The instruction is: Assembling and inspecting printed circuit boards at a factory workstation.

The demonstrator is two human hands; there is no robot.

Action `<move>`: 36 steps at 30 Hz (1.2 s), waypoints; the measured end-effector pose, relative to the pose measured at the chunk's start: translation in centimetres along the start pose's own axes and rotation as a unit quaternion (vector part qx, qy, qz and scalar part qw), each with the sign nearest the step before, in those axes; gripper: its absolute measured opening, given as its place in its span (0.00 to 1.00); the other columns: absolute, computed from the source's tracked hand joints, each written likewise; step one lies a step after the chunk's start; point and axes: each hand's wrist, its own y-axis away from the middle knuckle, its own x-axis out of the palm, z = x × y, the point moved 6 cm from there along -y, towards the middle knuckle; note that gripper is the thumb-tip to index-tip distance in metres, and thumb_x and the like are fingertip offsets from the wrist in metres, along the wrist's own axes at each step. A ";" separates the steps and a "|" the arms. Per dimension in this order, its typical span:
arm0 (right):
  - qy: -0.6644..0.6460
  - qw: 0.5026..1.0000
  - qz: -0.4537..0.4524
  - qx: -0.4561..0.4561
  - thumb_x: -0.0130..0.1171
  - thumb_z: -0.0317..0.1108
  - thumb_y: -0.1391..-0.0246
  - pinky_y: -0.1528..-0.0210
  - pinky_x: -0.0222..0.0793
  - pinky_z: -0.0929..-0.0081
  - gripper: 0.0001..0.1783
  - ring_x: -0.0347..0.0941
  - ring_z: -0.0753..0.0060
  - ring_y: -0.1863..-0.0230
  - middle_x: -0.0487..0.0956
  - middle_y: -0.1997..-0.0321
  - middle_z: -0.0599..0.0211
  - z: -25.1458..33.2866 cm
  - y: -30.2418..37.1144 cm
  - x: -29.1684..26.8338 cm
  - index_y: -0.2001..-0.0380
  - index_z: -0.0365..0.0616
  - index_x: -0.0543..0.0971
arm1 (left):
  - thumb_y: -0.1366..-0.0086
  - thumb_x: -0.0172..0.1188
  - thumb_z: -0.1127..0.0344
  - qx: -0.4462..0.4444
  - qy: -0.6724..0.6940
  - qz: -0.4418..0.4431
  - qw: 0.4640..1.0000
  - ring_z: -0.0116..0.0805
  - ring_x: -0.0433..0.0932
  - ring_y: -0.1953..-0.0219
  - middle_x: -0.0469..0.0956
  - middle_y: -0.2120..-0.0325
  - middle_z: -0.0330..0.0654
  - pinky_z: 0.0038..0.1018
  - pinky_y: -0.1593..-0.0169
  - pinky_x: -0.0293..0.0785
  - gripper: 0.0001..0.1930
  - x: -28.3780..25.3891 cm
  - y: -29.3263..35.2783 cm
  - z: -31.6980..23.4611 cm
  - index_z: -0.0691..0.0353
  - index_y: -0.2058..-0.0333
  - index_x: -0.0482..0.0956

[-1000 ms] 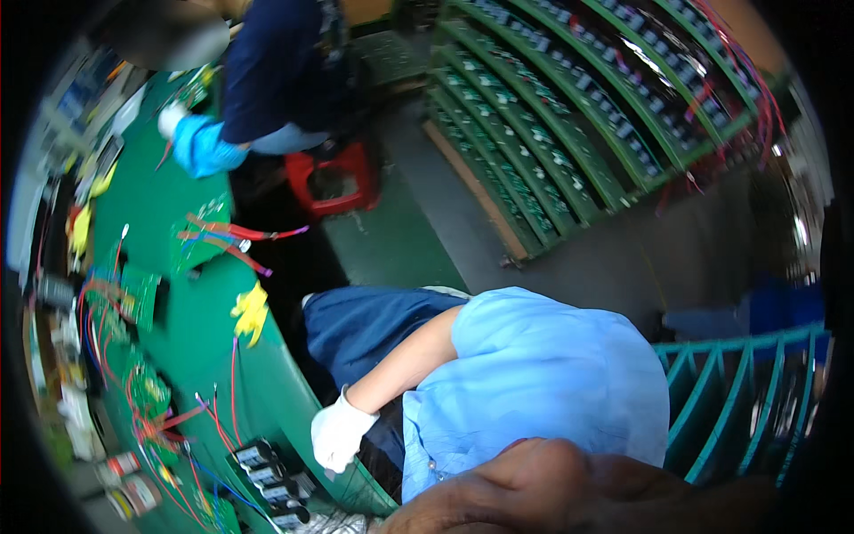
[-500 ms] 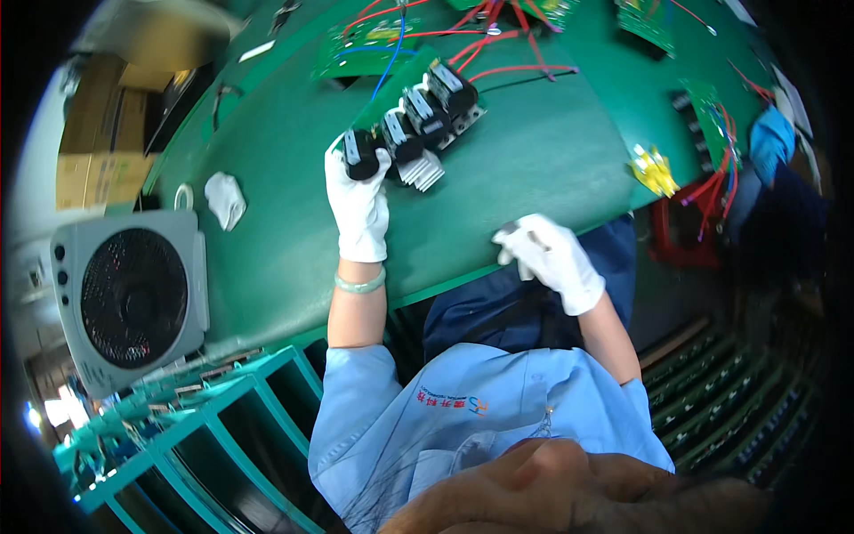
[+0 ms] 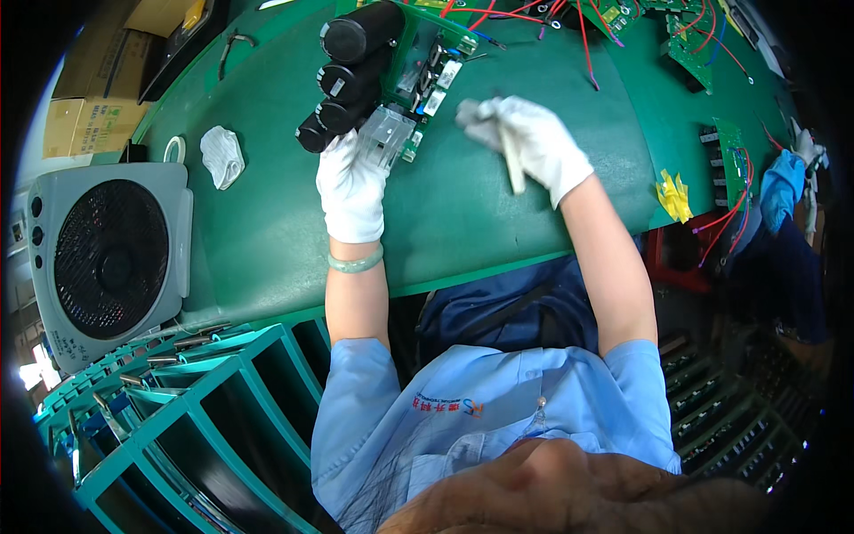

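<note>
Gloves (image 3: 351, 191): white knit cloth, soft and matt, wrinkling freely.
Stick (image 3: 511, 166): smooth, matt; wood or plastic, too small to tell.
Capacitors (image 3: 356, 78): black, plastic-looking, smooth, throwing back a soft shine.
Block (image 3: 385, 133): silvery, metal by the look, catching the light brightly.
Board (image 3: 414, 53): green, smooth, slightly glossy.
Mat (image 3: 463, 227): smooth too, rubbery to the eye, with a low sheen.
Bangle (image 3: 356, 261): polished, stone-like, glossy.
Shirt (image 3: 498, 374): woven cloth, matt, creasing.
Fan (image 3: 116, 258): grey plastic, mostly matt.
Carton (image 3: 98, 125): brown cardboard, dull and papery.
Rack (image 3: 187, 405): smooth, looking painted, dully gleaming.
</note>
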 end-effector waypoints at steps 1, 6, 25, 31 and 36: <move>-0.027 0.998 0.026 0.055 0.54 0.32 0.40 0.41 0.68 0.61 0.12 0.73 0.55 0.47 0.74 0.49 0.49 -1.8 0.7 1.6 0.65 0.31 0.74 | 0.35 0.51 0.67 0.003 0.001 -0.003 1.000 0.49 0.69 0.45 0.70 0.48 0.47 0.50 0.43 0.67 0.14 -0.3 0.0 -0.1 0.58 0.51 0.70; 0.216 0.923 0.162 0.273 0.51 0.31 0.40 0.50 0.72 0.75 0.13 0.77 0.69 0.55 0.77 0.51 0.54 -9.5 11.9 7.3 0.57 0.32 0.73 | 0.41 0.50 0.80 0.007 0.004 0.095 0.995 0.46 0.71 0.46 0.70 0.48 0.49 0.48 0.40 0.65 0.23 3.7 -0.1 -0.1 0.64 0.45 0.66; 0.223 0.935 -0.273 -0.048 0.53 0.30 0.40 0.77 0.66 0.85 0.15 0.69 0.83 0.78 0.79 0.66 0.59 2.6 14.9 -1.6 0.53 0.32 0.73 | 0.44 0.65 0.76 -0.157 -0.246 0.022 0.956 0.30 0.72 0.53 0.74 0.56 0.42 0.26 0.45 0.67 0.20 4.6 1.0 6.4 0.69 0.54 0.70; 0.199 0.939 -0.269 -0.083 0.55 0.30 0.41 0.73 0.69 0.85 0.15 0.70 0.81 0.76 0.78 0.55 0.57 3.3 12.7 -2.4 0.53 0.32 0.72 | 0.45 0.65 0.75 -0.150 -0.288 0.014 0.946 0.30 0.73 0.54 0.74 0.56 0.42 0.26 0.46 0.68 0.21 4.1 0.7 6.0 0.69 0.54 0.70; 0.204 0.949 -0.233 -0.050 0.55 0.31 0.41 0.75 0.70 0.84 0.14 0.73 0.79 0.74 0.77 0.53 0.56 3.7 11.9 -2.5 0.56 0.32 0.72 | 0.46 0.66 0.75 -0.144 -0.316 0.023 0.938 0.29 0.73 0.55 0.74 0.59 0.41 0.24 0.49 0.70 0.21 3.9 0.7 5.9 0.67 0.54 0.71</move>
